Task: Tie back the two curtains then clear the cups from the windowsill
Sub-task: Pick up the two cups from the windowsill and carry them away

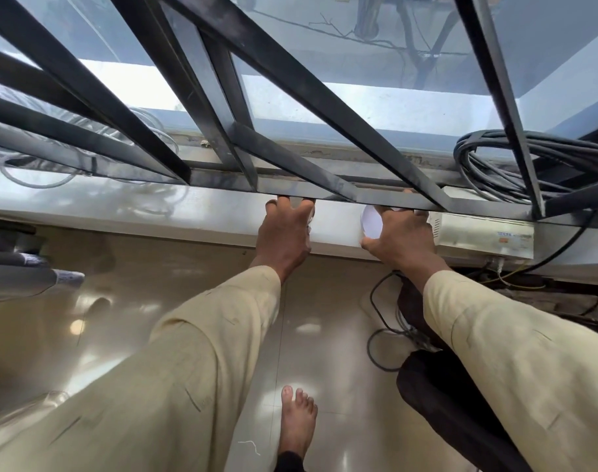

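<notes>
While on sill (120, 206) under bars (222, 180) | L hand (285, 233) fingers spread; R hand (403, 238) fingers grip cup (371, 224) | glossy floor (188, 267)

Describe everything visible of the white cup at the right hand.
The white cup shows only as a plain white round patch, mostly hidden by the right hand, whose thumb and fingers curl round it. It is at the windowsill edge, just under the black grille. Material and tilt can't be told.
</notes>
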